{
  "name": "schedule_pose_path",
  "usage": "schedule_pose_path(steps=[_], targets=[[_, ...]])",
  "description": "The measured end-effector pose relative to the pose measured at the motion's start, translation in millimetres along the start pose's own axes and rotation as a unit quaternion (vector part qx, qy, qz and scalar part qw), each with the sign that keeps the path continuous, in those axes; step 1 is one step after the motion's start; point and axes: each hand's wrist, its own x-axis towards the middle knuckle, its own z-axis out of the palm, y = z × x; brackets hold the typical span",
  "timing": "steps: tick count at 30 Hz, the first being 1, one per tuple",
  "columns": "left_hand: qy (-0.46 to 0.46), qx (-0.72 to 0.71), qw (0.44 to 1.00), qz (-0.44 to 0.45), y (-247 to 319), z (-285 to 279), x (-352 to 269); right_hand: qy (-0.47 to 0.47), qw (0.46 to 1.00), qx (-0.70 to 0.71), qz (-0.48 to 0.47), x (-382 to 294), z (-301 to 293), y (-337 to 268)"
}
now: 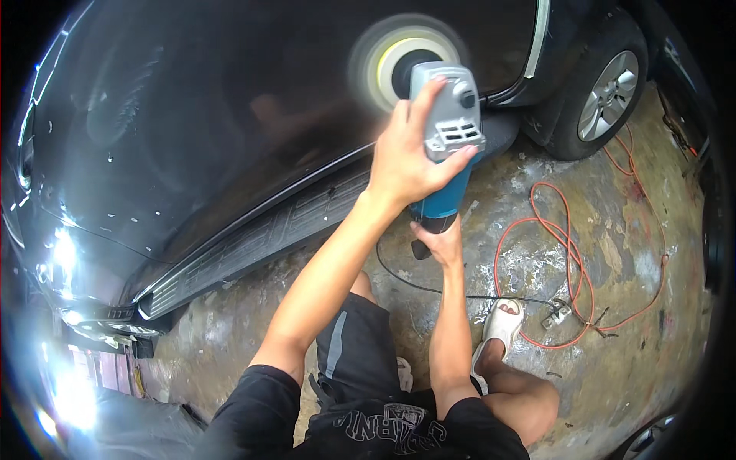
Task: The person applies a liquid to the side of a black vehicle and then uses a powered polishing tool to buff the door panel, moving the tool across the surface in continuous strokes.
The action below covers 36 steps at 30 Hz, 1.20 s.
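My left hand (405,152) grips the grey metal head of a rotary polisher (445,115), its fingers over the top and its thumb on the near side. Below it, my right hand (441,240) is closed around the black rear handle, under the blue body. A round foam pad (397,66), pale with a yellow edge, is blurred as if spinning and lies at the dark car door panel (276,98). Pale smudges and small white spots mark the paint further left. The black power cord hangs from the handle.
A ribbed running board (259,230) juts out under the door. Right of it are a car wheel (609,98), a looped orange extension cord (566,241) and a plug connection (556,315) on the stained concrete floor. Masking tape (537,37) edges the panel. Bright lights glare at left.
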Motion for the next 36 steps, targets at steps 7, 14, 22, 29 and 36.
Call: schedule_pose_path(steps=[7, 14, 22, 29, 36], targets=[[0.005, -0.025, 0.999, -0.044, 2, -14, -28, -0.01, 0.999, 0.031, 0.026, -15, 18, 19], [0.169, 0.057, 0.979, -0.1, -48, -108, -153, -0.092, 0.996, -0.02, -0.004, -66, 99, 38], [0.347, -0.078, 0.928, -0.109, -50, -186, -186, -0.275, 0.952, -0.13, -0.03, -61, 147, 1], [0.312, 0.018, 0.949, -0.052, -39, -204, -107, -0.27, 0.956, -0.084, -0.085, -15, 155, -41], [0.264, 0.036, 0.964, 0.017, -13, -196, -8, -0.195, 0.958, -0.019, -0.211, 38, 152, -85]])
